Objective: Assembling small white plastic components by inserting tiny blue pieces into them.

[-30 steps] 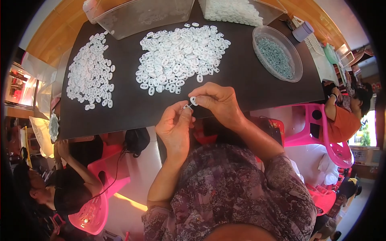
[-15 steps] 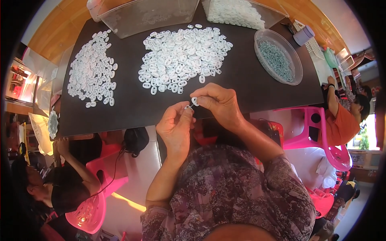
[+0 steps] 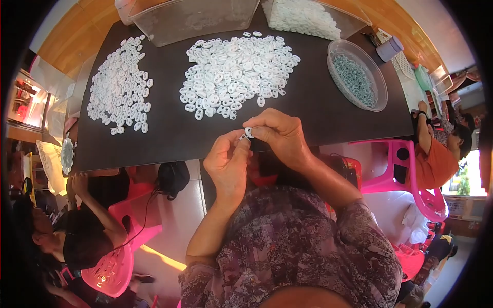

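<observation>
Both my hands meet just over the table's near edge. My right hand (image 3: pixel 280 132) is closed, pinching a small white oval plastic piece (image 3: pixel 249 132) with holes in it. Between thumb and fingers of my left hand (image 3: pixel 228 156) is another small white piece (image 3: pixel 243 137), mostly covered by the fingertips. The two pieces touch or nearly touch; I cannot tell which. Beyond my hands lies a large heap of white oval pieces (image 3: pixel 236 74). A second, flatter heap of like pieces (image 3: pixel 120 84) spreads at the left.
A round clear tub (image 3: pixel 381 100) of small grey-green metal pins or screws stands at the right. Two clear bins (image 3: pixel 195 23) line the back, the right one holding white pieces. A purple-lidded jar (image 3: pixel 389 49) stands near the tub. Co-workers sit at both sides by pink chairs (image 3: pixel 393 164).
My left hand has moved slightly right and up, bringing its piece closer to the one in my right hand. The view has shifted a little.
</observation>
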Demonstrator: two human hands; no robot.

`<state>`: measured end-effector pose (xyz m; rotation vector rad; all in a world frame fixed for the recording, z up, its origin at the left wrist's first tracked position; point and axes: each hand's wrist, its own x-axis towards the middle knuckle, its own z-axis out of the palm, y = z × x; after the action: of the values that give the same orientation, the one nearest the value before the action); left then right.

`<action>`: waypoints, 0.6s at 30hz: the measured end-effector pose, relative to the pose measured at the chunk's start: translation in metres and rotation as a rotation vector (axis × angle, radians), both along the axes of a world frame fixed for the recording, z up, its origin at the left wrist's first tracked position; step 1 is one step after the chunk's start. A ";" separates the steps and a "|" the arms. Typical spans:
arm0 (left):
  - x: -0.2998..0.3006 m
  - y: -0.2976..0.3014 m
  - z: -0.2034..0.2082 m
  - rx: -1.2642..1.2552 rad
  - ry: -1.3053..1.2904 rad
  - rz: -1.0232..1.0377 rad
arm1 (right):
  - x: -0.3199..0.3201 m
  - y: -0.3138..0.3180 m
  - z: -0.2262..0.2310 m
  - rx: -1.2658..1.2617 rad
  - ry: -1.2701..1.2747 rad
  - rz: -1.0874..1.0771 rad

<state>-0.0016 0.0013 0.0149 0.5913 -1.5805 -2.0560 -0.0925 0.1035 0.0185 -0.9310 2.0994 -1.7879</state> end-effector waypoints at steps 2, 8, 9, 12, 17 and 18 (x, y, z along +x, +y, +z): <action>0.000 -0.001 0.000 0.015 0.012 -0.008 | 0.000 0.000 0.000 0.003 0.016 0.013; 0.000 -0.001 -0.002 0.057 0.083 -0.036 | 0.000 -0.002 0.005 -0.009 -0.013 -0.014; -0.001 -0.002 -0.002 0.057 0.107 -0.043 | 0.001 -0.002 0.009 0.004 -0.145 -0.016; -0.003 -0.005 -0.003 0.032 0.080 -0.094 | -0.001 0.000 0.010 0.034 -0.149 -0.019; -0.006 -0.005 -0.003 0.072 0.080 -0.140 | -0.006 0.002 0.008 0.091 0.088 -0.005; -0.006 -0.005 -0.004 0.109 0.092 -0.146 | -0.005 0.003 0.008 0.097 0.090 -0.011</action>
<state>-0.0077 -0.0039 0.0111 0.4231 -1.5057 -2.2544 -0.0980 0.1066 0.0266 -0.9933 2.2280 -1.6622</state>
